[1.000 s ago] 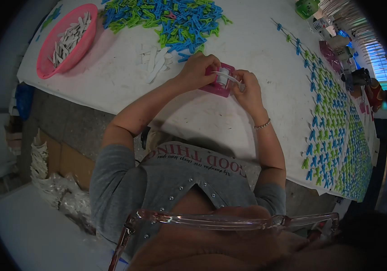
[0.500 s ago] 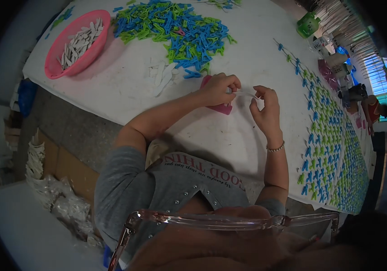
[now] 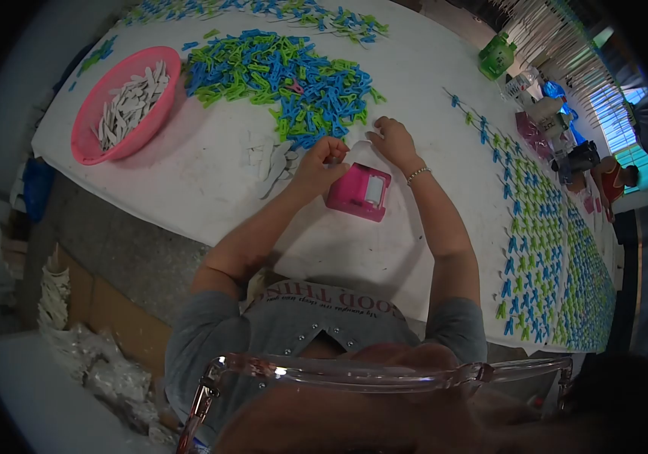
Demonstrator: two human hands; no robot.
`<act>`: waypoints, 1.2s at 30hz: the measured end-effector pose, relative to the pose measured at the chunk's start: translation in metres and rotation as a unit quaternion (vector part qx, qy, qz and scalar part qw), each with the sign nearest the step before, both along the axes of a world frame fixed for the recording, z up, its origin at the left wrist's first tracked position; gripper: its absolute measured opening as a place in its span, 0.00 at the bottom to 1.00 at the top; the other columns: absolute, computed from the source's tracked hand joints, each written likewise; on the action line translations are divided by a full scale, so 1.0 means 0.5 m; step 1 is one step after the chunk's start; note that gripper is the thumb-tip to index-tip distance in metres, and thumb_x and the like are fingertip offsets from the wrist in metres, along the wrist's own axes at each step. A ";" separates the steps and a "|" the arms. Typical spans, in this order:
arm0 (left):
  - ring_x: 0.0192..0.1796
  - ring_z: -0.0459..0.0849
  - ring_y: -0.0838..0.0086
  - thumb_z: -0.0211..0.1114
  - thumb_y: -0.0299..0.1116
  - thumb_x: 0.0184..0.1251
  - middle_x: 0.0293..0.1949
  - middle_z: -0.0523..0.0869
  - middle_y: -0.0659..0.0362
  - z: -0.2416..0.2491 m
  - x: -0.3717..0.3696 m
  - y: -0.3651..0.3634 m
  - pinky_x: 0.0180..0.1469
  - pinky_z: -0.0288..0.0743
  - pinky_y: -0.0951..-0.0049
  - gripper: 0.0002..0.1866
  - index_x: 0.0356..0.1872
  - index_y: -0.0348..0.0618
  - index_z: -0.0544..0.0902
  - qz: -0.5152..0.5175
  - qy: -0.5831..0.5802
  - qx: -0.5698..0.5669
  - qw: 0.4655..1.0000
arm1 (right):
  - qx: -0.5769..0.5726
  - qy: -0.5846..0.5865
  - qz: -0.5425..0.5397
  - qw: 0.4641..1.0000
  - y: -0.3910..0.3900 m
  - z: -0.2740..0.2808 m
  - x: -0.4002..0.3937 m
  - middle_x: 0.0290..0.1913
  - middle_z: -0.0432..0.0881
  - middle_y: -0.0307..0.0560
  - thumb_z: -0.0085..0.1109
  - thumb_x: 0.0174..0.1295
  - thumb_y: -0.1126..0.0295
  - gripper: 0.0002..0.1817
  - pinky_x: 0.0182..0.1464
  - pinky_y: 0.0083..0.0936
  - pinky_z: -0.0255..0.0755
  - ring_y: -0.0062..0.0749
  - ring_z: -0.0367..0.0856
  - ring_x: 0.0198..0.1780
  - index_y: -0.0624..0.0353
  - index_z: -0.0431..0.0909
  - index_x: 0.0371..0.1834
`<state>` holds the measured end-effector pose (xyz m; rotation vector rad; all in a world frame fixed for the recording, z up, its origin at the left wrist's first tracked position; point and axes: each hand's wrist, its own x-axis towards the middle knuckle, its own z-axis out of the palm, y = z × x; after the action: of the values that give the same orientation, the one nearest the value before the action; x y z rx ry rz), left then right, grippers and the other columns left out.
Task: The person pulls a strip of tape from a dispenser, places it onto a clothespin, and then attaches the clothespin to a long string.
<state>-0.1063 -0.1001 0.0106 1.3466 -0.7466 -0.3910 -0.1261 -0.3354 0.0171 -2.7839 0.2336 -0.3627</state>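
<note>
A pink tape dispenser (image 3: 352, 198) with a white roll stands on the table in front of me. Just beyond it, a pale, see-through strip of tape (image 3: 367, 155) spans the gap between my hands. My left hand (image 3: 324, 165) is closed at the dispenser's left corner, fingertips pinched at one end of the strip. Over the far side of the strip, my right hand (image 3: 395, 142), with a beaded bracelet at the wrist, has its fingers bent and pressed together. Its fingertips are close to the pile of blue and green clothes pegs (image 3: 282, 87).
On the left stands a pink basin (image 3: 85, 144) holding white strips. Loose grey-white strips (image 3: 277, 168) lie beside my left hand. Pegs in rows (image 3: 539, 250) cover the table's right side. A green bottle (image 3: 496, 57) stands at the back right; a person (image 3: 613, 181) is beyond.
Both hands have moved away from my body, and my right hand has come nearer the peg pile. The dispenser, earlier mostly behind my left hand, now shows. The view has tilted slightly up.
</note>
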 end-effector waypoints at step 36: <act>0.46 0.77 0.78 0.59 0.17 0.58 0.43 0.80 0.60 0.002 -0.012 0.005 0.53 0.70 0.77 0.18 0.50 0.39 0.71 -0.104 0.195 -0.070 0.973 | 0.107 -0.158 -0.154 0.969 0.004 -0.046 -0.333 0.46 0.81 0.49 0.65 0.52 0.65 0.21 0.52 0.34 0.71 0.44 0.76 0.48 0.60 0.79 0.50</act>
<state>-0.1123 -0.0975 0.0115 1.0192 -0.5738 -0.7342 -0.2926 -0.3333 -0.0061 -2.4320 0.5918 -0.7976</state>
